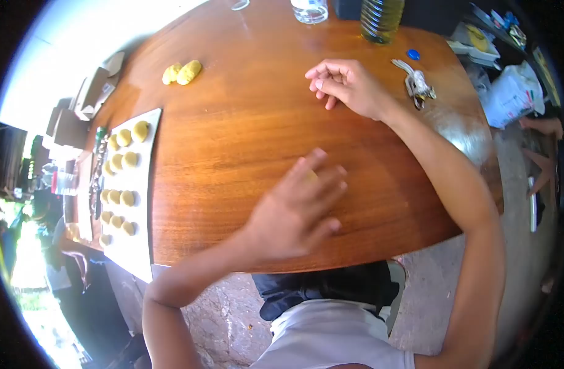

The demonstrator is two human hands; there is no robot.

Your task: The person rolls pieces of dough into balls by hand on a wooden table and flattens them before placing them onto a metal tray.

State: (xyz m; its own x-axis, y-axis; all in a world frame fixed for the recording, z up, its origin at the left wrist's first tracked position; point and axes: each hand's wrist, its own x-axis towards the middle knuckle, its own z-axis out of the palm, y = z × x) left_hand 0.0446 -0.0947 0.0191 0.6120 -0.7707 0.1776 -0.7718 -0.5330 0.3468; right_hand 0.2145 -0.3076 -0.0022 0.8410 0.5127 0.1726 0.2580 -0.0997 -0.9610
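Note:
My left hand (297,206) hovers low over the near part of the wooden table (233,141), palm down with its fingers spread. Motion blurs it slightly, and a small yellowish patch shows between the fingers; what lies under the palm is hidden. Farther out, my right hand (346,89) is held over the right half of the table, fingers loosely bent and apart, with nothing visible in them. Two yellow dough lumps (182,72) lie side by side at the far left. Along the left edge, a white tray (148,203) carries rows of small round dough balls (129,160).
A ridged bottle of yellowish liquid (381,21) and a clear container (310,11) stand at the far edge. Near the right edge are a blue cap (413,55) and a bundled white cord (415,83). Plastic bags (514,95) sit beyond the table at right.

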